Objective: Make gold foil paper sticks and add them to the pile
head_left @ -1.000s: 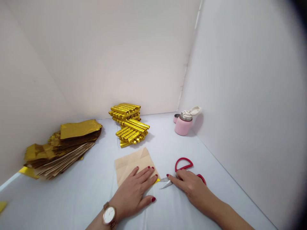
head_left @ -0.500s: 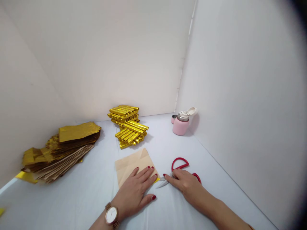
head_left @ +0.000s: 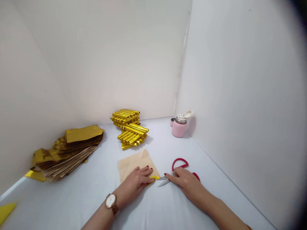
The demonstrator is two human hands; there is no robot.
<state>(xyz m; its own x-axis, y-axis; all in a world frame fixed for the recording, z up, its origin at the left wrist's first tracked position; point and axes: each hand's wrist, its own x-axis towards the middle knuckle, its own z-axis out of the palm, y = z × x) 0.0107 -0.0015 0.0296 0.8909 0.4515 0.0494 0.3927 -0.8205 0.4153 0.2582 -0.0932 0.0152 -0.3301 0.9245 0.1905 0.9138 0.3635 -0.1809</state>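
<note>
A tan square of paper (head_left: pixel 137 160) with creases lies on the table, a narrow gold strip (head_left: pixel 155 177) showing along its near edge. My left hand (head_left: pixel 134 181) rests on this paper, fingers stretched flat, thumb against the gold strip. Under my right hand (head_left: pixel 187 183) is a pair of red-handled scissors (head_left: pixel 180 159), lying with the blades a little apart and pointing left toward the paper's corner. My curled fingers grip the scissors near the pivot, while the index finger stretches along a blade. Part of the handles is hidden by the hand.
A fanned stack of gold-faced paper (head_left: pixel 83 134) lies at the left. Folded gold sticks (head_left: pixel 130 134) are piled crosswise at the back. A pink flask (head_left: pixel 179 129) with a raised white lid stands near the right wall (head_left: pixel 240 95). A yellow piece (head_left: pixel 6 212) shows at lower left.
My left thumb has moved up onto the paper's near edge, where more of the gold strip now shows. The right hand stays on the scissors. The view has shifted slightly.
</note>
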